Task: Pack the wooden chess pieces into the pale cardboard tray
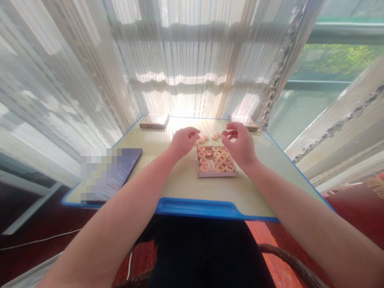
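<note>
A shallow open box [217, 175] of round wooden Chinese chess pieces stands on the table, red-marked pieces on its left side and black-marked ones on its right. A gap shows between them near the front. Just past the box's right side, my right hand [242, 146] pinches a Chinese chess piece [224, 133] between thumb and fingers. My left hand [185, 141] is beyond the box's left corner, fingers curled in a pinch at a pale piece that they partly hide. Loose pieces [205, 137] lie behind the box, between both hands, with others [215, 137] nearer my right hand.
The pale table [180, 184] has a blue edge and a blue tray groove [198, 207] at the front. A dark flat device [120, 176], partly pixelated, lies at left. Flat boxes [154, 121] sit at the back corners. Sheer curtains [186, 52] hang behind.
</note>
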Motion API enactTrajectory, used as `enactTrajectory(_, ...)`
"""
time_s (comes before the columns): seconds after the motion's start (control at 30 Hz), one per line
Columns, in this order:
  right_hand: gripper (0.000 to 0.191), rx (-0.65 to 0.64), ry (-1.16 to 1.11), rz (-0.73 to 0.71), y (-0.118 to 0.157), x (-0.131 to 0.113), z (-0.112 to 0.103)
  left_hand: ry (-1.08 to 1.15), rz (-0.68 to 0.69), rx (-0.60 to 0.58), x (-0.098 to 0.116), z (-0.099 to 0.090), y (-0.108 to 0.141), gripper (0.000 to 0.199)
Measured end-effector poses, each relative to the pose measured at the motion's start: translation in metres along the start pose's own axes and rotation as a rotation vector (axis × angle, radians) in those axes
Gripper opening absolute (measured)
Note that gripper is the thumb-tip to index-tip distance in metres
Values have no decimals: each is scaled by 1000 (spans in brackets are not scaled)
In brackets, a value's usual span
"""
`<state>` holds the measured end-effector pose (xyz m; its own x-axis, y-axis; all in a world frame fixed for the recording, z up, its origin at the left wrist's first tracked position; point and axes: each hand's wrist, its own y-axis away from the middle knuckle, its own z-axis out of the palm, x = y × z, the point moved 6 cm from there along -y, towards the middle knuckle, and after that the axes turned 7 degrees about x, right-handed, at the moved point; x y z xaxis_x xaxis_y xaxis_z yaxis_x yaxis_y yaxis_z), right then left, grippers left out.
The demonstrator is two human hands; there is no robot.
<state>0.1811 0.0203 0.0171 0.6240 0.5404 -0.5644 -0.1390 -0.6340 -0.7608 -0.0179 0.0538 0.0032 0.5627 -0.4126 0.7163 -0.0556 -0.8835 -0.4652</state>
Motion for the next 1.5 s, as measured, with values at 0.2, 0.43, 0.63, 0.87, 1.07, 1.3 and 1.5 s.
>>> enactTrajectory(0.2,23,-133,351,264,-9,61,2,-439,222,-158,-25,13,-5,42)
enactTrajectory(0.43,25,-332,500,257,-6,61,11,-496,237,-182,-19,11,-3,31)
enactTrajectory(0.63,24,-367,533,228,-6,61,13,-462,195,-188,-18,9,-4,28)
enactTrajectory(0.87,26,-348,537,218,-5,60,13,-405,184,-116,-15,5,-4,36)
enactTrajectory(1.07,28,-293,563,213,-5,60,9,-238,222,-59,9,2,3,37)
enactTrajectory(1.3,26,-285,557,218,-6,60,10,-47,143,-153,18,13,12,48)
enactTrajectory(1.5,26,-303,553,205,-5,58,13,-6,47,-219,11,21,14,51)
